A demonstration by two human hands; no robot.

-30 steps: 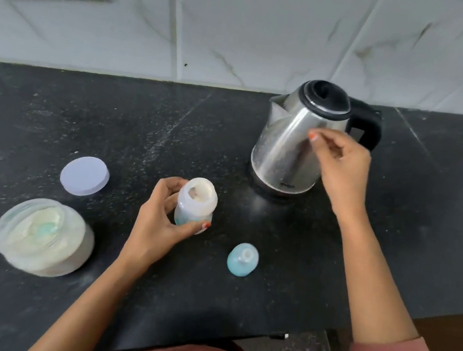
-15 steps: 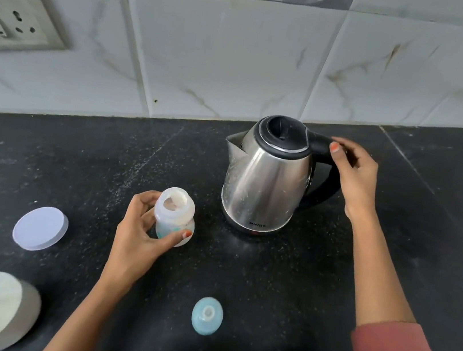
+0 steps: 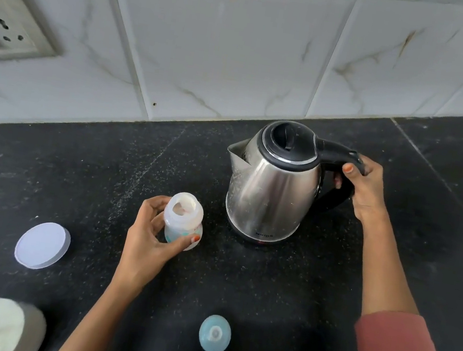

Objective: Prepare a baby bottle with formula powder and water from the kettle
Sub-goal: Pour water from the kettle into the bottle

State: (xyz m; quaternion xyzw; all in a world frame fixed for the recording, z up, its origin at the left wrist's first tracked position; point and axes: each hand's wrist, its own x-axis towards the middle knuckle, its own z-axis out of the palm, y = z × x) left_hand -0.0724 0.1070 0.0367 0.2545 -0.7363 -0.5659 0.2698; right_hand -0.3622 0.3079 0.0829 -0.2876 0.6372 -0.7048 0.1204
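Black stone bench (image 3: 75, 167) carries all items. I note the steel kettle (image 3: 270, 187) upright at the rear right, spout toward the bottle. Change: my right grip (image 3: 364, 186), loose in front of the kettle body a second ago, is now clenched round the black handle (image 3: 335, 153); the kettle appears unlifted. My left grip (image 3: 148, 238) grasps the baby bottle (image 3: 183, 216), upright on the bench just left of the kettle, neck open, powder inside. Judgement: powder stage done; pouring follows. Blue teat (image 3: 214, 334) lies unfitted near the front.
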